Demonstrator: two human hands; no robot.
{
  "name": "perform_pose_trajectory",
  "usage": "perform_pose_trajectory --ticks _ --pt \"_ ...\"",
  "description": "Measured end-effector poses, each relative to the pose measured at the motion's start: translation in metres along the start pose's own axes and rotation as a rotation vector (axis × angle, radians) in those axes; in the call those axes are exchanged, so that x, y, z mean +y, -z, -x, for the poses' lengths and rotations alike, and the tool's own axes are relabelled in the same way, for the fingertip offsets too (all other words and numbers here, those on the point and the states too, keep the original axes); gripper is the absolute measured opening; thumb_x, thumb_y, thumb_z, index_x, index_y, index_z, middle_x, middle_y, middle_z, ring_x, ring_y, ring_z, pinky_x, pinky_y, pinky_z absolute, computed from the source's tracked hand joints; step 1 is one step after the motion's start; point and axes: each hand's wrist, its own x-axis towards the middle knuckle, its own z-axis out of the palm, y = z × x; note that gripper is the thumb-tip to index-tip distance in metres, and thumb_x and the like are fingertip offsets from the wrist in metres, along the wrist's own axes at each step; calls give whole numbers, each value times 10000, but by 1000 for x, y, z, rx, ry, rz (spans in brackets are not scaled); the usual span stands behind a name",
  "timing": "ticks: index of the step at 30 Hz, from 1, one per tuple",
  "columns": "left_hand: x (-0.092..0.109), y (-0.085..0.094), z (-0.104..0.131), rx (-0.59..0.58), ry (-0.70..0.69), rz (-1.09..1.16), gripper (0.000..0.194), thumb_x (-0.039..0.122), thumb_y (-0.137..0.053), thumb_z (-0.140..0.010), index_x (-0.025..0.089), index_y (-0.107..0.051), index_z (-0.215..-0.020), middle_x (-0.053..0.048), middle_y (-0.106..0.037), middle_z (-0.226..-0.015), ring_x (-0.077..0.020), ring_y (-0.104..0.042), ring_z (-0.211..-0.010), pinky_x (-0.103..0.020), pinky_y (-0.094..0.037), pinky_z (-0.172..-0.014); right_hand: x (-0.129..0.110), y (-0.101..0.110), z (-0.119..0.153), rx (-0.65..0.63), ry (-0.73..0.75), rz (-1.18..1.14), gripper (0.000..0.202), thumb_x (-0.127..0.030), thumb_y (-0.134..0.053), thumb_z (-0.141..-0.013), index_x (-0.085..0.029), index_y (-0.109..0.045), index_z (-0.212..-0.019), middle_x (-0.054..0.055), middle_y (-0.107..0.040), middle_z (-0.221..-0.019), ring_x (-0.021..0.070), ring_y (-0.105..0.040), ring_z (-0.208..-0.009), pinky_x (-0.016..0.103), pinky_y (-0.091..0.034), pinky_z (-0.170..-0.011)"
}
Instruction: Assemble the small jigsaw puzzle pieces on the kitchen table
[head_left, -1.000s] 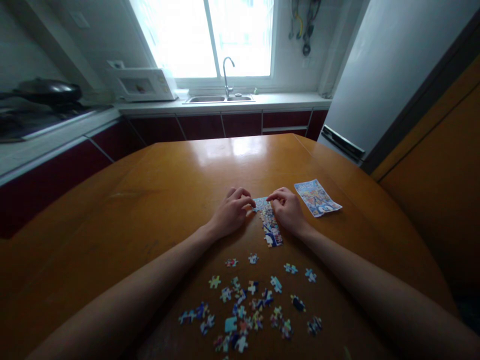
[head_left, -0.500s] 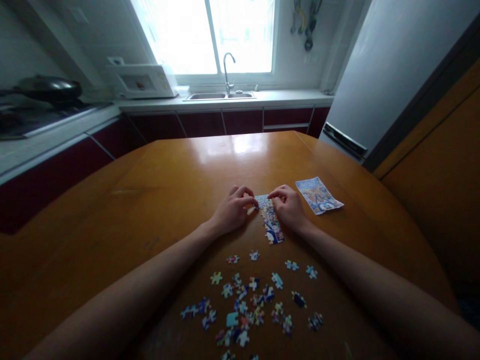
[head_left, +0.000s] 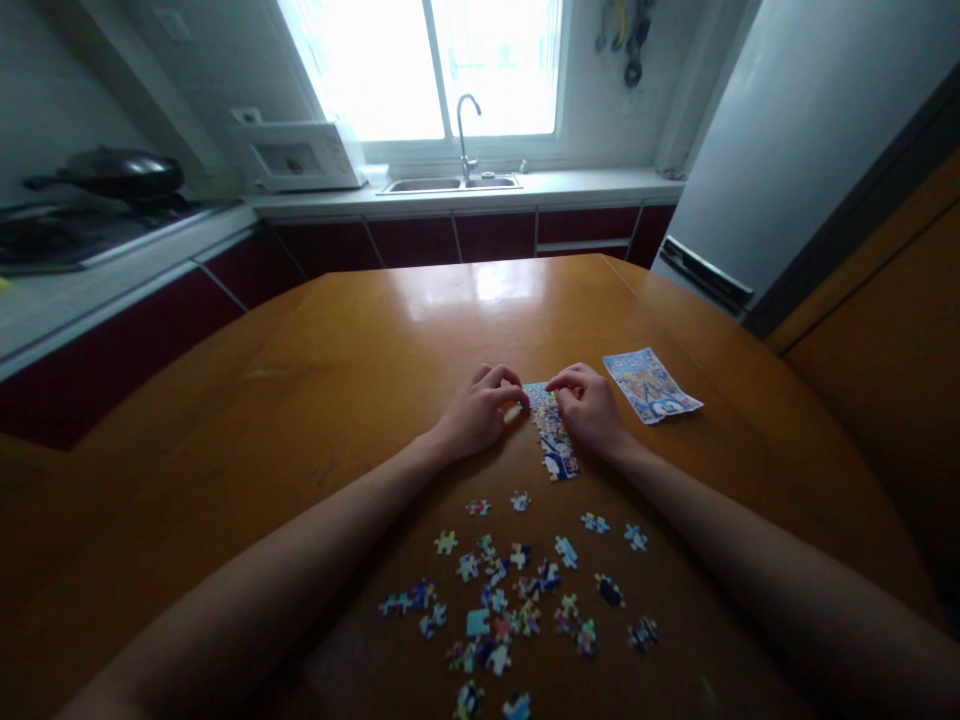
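A joined strip of jigsaw puzzle (head_left: pixel 555 440) lies on the wooden table (head_left: pixel 360 330). My left hand (head_left: pixel 480 412) rests at its upper left edge, fingers curled in a pinch; whatever is between the fingertips is too small to make out. At the strip's upper right, my right hand (head_left: pixel 589 405) is closed, with thumb and index finger at the puzzle's edge. Loose puzzle pieces (head_left: pixel 478 622) are scattered nearer to me, between my forearms. A creased printed picture sheet (head_left: pixel 651 385) lies to the right of my right hand.
Beyond the table stand a counter with a sink (head_left: pixel 424 185), a faucet (head_left: pixel 465 135) and a white microwave (head_left: pixel 304 158). A dark pan (head_left: pixel 124 172) is on the stove at left. A grey refrigerator (head_left: pixel 810 130) stands at right.
The whole view has shifted slightly, so everything appears a little further right and up. Both hands keep nearly the same pose at the puzzle strip.
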Motion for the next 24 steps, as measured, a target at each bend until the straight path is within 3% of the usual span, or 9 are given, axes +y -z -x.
perform_pose_trajectory --ticks 10,14,18,20,24 --pt "-1 -1 -1 52 23 5 450 -87 -479 -720 225 -705 -953 -44 -611 -1050 -221 -497 -1045 -409 -473 -971 3 0 2 -51 58 78 257 -83 -519 -801 -213 -737 -758 52 -623 -856 210 -581 -892 350 -460 -801" --pt "-2 -1 -1 96 42 -2 318 -20 -523 -800 202 -697 -947 -54 -615 -1026 -217 -502 -1024 -394 -479 -953 -11 1 8 -92 215 168 235 -76 -558 -821 -212 -741 -877 68 -634 -916 228 -560 -937 373 -454 -844" --pt "-7 -5 -2 129 52 7 149 97 -612 -849 202 -698 -913 -49 -621 -996 -217 -502 -1014 -375 -495 -925 -40 -4 26 -371 588 237 196 -153 -590 -896 -241 -731 -999 58 -651 -1025 232 -524 -1008 381 -422 -896" --pt "-10 -8 -2 139 48 7 180 78 -607 -839 214 -702 -911 -44 -619 -989 -216 -501 -1011 -374 -503 -916 -54 -8 38 -524 733 272 191 -198 -588 -928 -268 -725 -1040 47 -648 -1073 229 -506 -1022 388 -396 -924" --pt "-13 -10 -2 167 50 -22 336 -39 -534 -770 214 -707 -906 -42 -619 -996 -215 -500 -1012 -385 -501 -939 -71 -13 53 -696 803 353 147 -274 -613 -944 -286 -718 -1046 43 -636 -1154 236 -471 -1023 403 -341 -941"
